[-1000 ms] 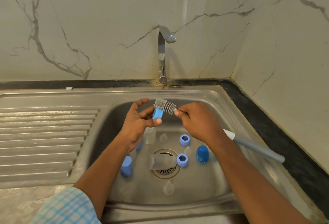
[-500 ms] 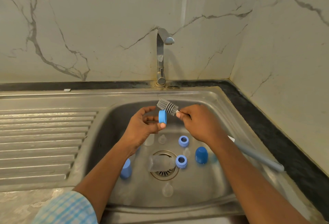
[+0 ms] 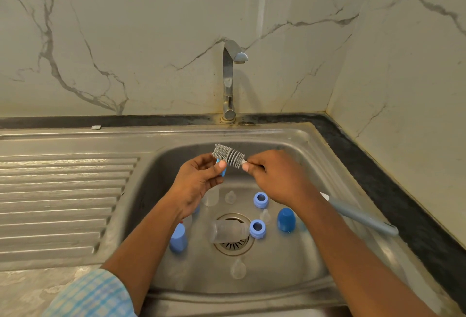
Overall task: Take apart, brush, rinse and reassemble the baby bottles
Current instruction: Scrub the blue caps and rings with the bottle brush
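Left hand [image 3: 199, 180] pinches blue ring [image 3: 223, 172] between thumb and fingers. Right hand [image 3: 274, 176] grips brush [image 3: 228, 155] by its neck, bristles just above left thumb.

No readable text, label, brand, number or sign anywhere in view.

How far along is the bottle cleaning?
Done: bottles taken apart; a clear bottle, blue rings, blue caps and teats lie loose in the sink. In hand: left hand pinches a blue piece, right hand holds the brush at it. Left: other parts, rinsing (no water visible at tap), reassembly.
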{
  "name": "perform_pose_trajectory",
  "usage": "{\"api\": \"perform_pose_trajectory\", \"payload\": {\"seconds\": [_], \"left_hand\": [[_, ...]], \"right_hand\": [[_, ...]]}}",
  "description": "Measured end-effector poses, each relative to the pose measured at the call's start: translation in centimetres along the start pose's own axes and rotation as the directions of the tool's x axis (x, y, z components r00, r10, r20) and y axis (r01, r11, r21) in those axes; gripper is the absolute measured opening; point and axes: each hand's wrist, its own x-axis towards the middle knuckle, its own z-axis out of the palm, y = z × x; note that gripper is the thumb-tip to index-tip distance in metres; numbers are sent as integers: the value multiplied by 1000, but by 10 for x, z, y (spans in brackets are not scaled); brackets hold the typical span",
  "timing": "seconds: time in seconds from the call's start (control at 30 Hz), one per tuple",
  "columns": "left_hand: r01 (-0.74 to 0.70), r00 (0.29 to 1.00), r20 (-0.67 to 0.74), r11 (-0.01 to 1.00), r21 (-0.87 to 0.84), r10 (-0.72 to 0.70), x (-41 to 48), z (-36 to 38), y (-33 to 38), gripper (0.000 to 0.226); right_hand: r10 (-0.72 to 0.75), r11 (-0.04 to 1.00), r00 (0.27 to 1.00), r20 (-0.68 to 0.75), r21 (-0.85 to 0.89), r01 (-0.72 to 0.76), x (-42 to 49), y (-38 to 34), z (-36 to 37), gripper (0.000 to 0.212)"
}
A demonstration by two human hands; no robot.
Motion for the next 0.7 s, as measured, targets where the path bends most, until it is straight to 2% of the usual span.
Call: {"api": "perform_pose_trajectory", "payload": {"seconds": [0.13,0.37,0.47,0.57,0.7], "left_hand": [[-45,998,-42,998,-48,43,2,-1,0,71],[-82,996,16,994,-73,84,0,6,0,77],[-103,993,-64,994,-29,101,1,3,1,78],[-132,985,-120,990,-59,124,3,-6,4,73],[-117,992,-44,993,-30,115,0,-2,3,78]], "right_hand": [[42,999,999,-19,-18,-43,1,1,-3,45],[109,993,992,-62,-47,-112,5,9,-1,48],[70,997,997,-13,-33,-70,1,6,-4,47],[24,998,1000,20,-63,-22,-1,-5,-1,47],[72,995,997,-37,-60,-74,4,2,0,47]]}}
